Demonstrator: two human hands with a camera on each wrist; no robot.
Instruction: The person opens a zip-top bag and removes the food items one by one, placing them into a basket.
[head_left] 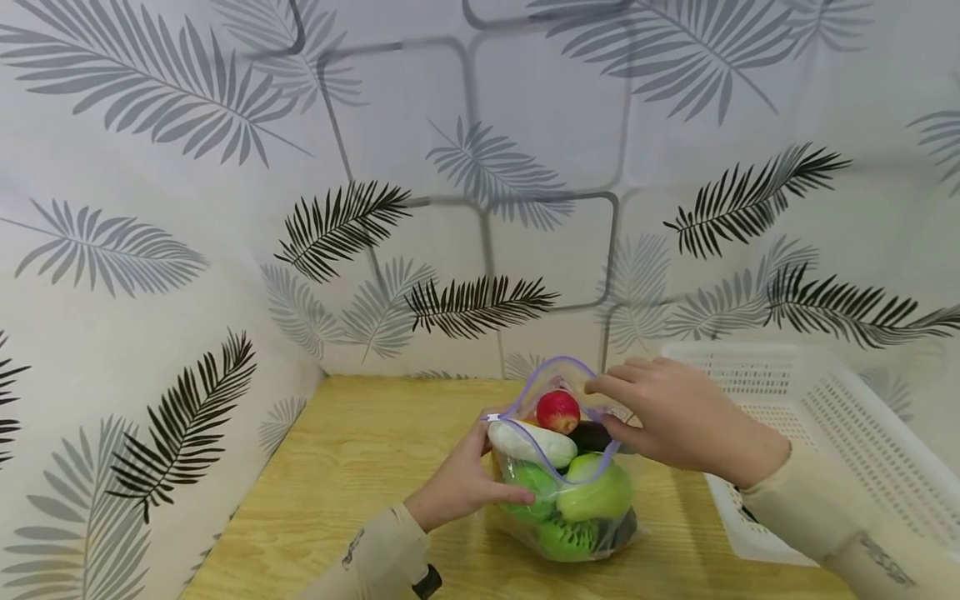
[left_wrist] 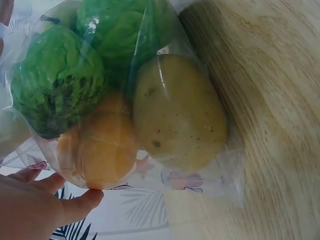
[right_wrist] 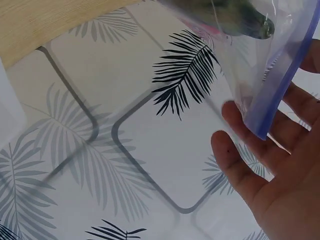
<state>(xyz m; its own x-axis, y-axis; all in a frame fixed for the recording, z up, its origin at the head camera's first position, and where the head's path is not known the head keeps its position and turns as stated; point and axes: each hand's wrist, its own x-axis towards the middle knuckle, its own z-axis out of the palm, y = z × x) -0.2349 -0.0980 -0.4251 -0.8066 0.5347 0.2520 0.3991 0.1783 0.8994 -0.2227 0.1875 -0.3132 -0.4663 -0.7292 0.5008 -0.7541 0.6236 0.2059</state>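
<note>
A pale backdrop [head_left: 525,242] printed with grey and black fronds rises behind a wood-grain worktop [head_left: 375,458]. On the worktop's right side stands a white perforated basket [head_left: 780,546], partly hidden by the right forearm. Left of it, a clear bag [head_left: 506,525] with a purple-edged mouth sits upright and filled on the worktop, its mouth gaping.

The right hand [head_left: 675,408] pinches the purple edge at the bag's right, the strip passing between thumb and fingers, with the remaining fingers spread apart. The left hand [head_left: 465,483] holds the bag's left side, its thumb straight across the front and its fingers round the side.

Inside the bag, a yellow-green round item [head_left: 596,492] lies at the front, a long white item [head_left: 540,443] above and left of it. A brown potato [left_wrist: 180,112] shows beside an orange item [left_wrist: 107,150], and a red fruit [head_left: 558,411] sits highest, within the mouth. Smallest is the white slider [head_left: 492,417] at the mouth's left corner.
</note>
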